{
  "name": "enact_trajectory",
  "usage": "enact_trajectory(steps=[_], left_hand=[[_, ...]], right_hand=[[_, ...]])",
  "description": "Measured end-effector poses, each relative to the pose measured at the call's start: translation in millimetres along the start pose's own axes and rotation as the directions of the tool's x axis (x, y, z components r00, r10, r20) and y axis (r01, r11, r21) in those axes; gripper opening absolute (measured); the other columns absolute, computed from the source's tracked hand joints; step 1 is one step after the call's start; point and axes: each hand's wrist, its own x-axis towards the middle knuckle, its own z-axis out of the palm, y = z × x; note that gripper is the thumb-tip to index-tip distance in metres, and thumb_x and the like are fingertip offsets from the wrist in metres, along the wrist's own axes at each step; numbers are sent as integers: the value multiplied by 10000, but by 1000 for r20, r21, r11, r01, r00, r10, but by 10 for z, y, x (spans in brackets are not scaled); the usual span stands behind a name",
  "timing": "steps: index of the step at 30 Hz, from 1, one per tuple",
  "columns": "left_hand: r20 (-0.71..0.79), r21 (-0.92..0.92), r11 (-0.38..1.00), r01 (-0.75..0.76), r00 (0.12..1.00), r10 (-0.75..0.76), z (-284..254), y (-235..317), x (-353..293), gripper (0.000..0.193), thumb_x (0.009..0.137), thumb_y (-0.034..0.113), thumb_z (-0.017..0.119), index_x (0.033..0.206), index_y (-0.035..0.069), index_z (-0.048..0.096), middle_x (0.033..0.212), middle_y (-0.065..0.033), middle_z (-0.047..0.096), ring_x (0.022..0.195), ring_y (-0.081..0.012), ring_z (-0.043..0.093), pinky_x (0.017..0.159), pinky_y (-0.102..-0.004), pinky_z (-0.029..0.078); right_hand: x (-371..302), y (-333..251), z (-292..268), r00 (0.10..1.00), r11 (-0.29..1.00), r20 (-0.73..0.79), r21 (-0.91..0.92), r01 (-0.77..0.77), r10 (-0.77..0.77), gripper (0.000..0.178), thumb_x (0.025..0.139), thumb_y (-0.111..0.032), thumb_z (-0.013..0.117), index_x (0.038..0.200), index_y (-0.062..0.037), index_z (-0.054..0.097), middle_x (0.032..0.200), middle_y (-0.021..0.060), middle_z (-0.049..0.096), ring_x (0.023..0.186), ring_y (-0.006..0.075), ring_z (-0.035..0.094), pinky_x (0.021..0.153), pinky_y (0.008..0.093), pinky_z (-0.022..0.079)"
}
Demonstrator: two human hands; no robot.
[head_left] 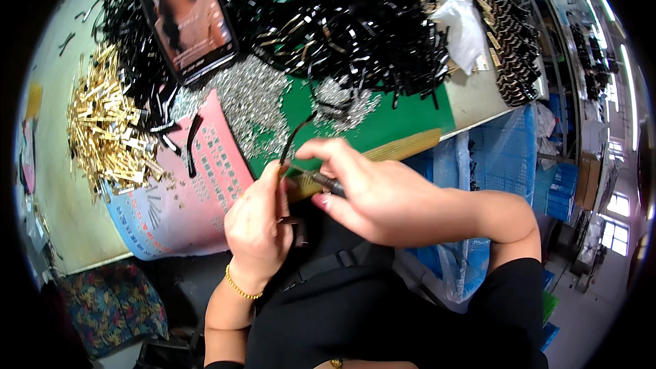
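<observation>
My left hand, with a gold bead bracelet at the wrist, is closed around a thin, dark, curved strip that looks like an eyeglass temple. One end of the strip rises past the fingertips, and a short dark piece shows below the palm. From the right, my right hand pinches a small slim tool with a black grip, like a screwdriver. The tool's thin metal shaft points at the strip by my left fingers. Whether its tip touches the strip is hidden.
Small silver metal parts cover part of a green mat. Behind lies a big heap of black strips. Gold metal pieces are piled left, near a pink-and-blue printed sheet. A phone leans there. Blue crates stand right.
</observation>
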Motion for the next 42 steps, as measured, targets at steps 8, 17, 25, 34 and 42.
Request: enact_trajectory(steps=[8,17,25,34,42], left_hand=[[-297,-181,909,376,860,-415,-459,-670,259,230,1104,113,487,1201,-37,632,982,-106,745,900,-156,707,855,-293,557],[-291,-464,815,348,808,-511,-551,-777,199,296,1124,188,448,1264,-40,575,1104,-142,728,919,-135,678,847,-278,561],[-258,-592,741,316,797,-546,-553,-834,165,266,1125,190,452,1274,11,579,1072,-108,729,764,-41,564,691,-195,481],[-355,-604,763,229,780,-515,-634,-742,150,291,1122,225,452,1277,-1,550,1075,-177,728,681,-56,572,537,-180,450],[-508,-242,925,-294,850,137,-620,-318,336,190,1054,142,446,1175,0,479,898,-232,702,941,-344,692,966,-532,508]], right_hand=[[43,162,-780,717,890,-644,-450,-70,-269,255,995,-211,606,1163,-20,594,1054,174,665,837,370,685,741,442,569],[487,157,-1678,529,901,-823,-372,-224,-209,332,994,-311,583,1096,1,633,948,234,716,923,418,693,831,488,535],[784,235,-2162,693,862,-721,-355,-363,-5,381,894,-356,626,1032,-4,676,988,211,738,969,379,708,862,463,535],[180,-570,-1740,709,980,-680,-183,80,-185,198,1013,-245,633,1066,-56,660,726,-48,601,528,20,530,468,199,397],[930,-593,79,824,789,551,562,-248,-134,238,1008,-233,608,1048,1,589,752,46,625,520,82,568,456,251,459]])
